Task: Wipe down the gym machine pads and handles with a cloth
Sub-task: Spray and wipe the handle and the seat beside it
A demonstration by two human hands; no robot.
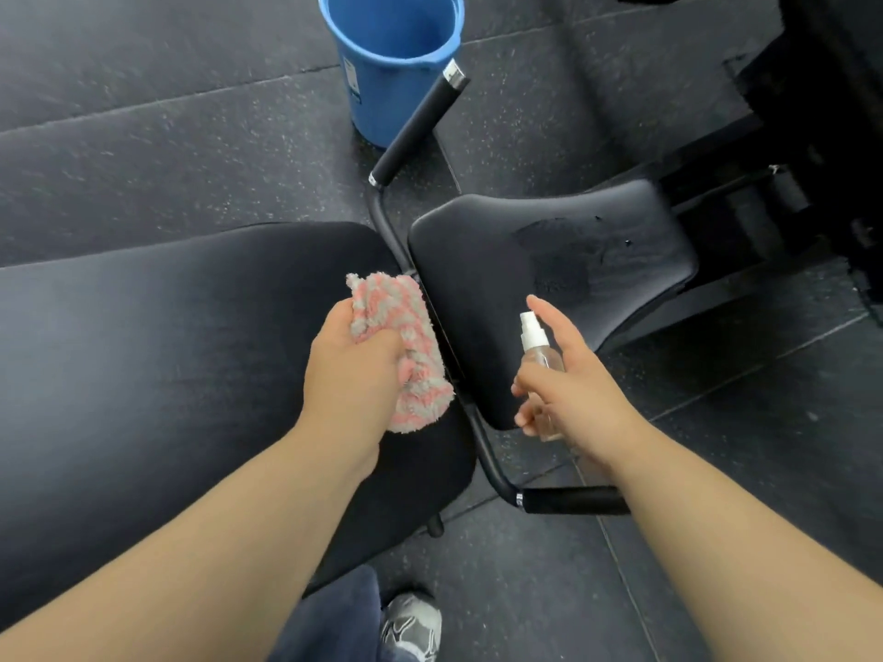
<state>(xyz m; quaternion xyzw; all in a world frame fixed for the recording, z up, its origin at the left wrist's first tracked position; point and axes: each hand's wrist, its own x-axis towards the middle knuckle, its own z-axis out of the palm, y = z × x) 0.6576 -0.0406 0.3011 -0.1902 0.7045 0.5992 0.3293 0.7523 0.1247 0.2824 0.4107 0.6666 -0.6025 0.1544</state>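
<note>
Your left grip is bunching the pink-and-grey cloth in curled fingers, just left of the seat pad and over the edge of the long back pad. The cloth is looking soft, fluffy and light, so a loose fistful round its middle is probably holding it well enough. Your right grip is wrapping round a small clear spray bottle at the seat pad's near edge, forefinger hovering above the nozzle; its liquid level is hard to tell. Beyond the seat pad, a blue bucket is standing on the floor, seemingly empty.
</note>
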